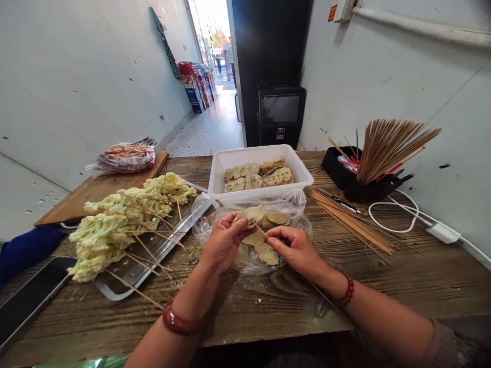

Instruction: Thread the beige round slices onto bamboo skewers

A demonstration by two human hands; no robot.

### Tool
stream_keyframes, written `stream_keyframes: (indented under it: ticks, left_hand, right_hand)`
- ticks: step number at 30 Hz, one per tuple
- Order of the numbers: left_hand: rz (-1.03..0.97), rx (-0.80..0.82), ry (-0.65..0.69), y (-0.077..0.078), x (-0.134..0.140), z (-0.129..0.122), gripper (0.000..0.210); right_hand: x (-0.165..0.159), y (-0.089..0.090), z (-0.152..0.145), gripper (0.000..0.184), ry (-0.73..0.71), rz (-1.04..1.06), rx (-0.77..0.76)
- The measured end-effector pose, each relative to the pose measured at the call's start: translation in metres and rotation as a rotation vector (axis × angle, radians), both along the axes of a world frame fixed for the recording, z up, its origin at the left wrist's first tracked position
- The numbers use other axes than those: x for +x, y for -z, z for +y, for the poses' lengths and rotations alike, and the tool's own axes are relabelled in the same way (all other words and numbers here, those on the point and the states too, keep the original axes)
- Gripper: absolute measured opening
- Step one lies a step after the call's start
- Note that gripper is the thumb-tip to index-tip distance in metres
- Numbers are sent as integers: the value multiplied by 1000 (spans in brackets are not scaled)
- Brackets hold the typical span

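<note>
My left hand [226,239] is closed on a pale, thin oval slice [253,213], pinched between thumb and fingers; it looks like potato. In my right hand [294,249] is a thin bamboo skewer [260,229]. Its tip end meets the slice, and its long end runs back under my right wrist. Both hands are above an open clear plastic bag [297,207], where several more pale slices [266,253] lie. Just behind the bag, a white plastic tub [262,193] holds skewered slices [241,176].
Cauliflower skewers [126,212] lie on a metal tray [148,278] at left. Behind them, a bagged food bundle [126,157] rests on a wooden board [72,204]. Loose skewers [351,225] lie at right, before a black holder [360,190] of upright skewers. A white cable [397,231] crosses the right side.
</note>
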State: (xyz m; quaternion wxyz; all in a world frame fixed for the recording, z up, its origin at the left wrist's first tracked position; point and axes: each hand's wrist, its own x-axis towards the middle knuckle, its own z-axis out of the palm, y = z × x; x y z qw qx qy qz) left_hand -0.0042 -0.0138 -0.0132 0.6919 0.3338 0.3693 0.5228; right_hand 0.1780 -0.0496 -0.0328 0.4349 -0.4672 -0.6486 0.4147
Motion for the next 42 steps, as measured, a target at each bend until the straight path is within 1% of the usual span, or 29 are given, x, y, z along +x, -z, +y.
stream_keyframes:
  ticks: [6,12,20,30,36,42]
  left_hand:
    - [11,9,-3,-1,2,-2,28]
    - [-18,-8,-8,0,1,-1,26]
    - [9,-4,34,-2,1,-2,26]
    - [58,33,-3,8,2,0,27]
    - [48,26,33,8,3,-1,27]
    - [38,2,-26,8,1,0,28]
  right_hand:
    - [-2,2,0,16,24,0,18]
    - [-2,5,0,18,12,-20,11]
    - [-3,4,1,19,2,-27,30]
    - [-4,5,1,20,25,-34,45]
    - [-6,4,1,19,25,-20,51]
    - [-6,6,1,19,17,-4,47]
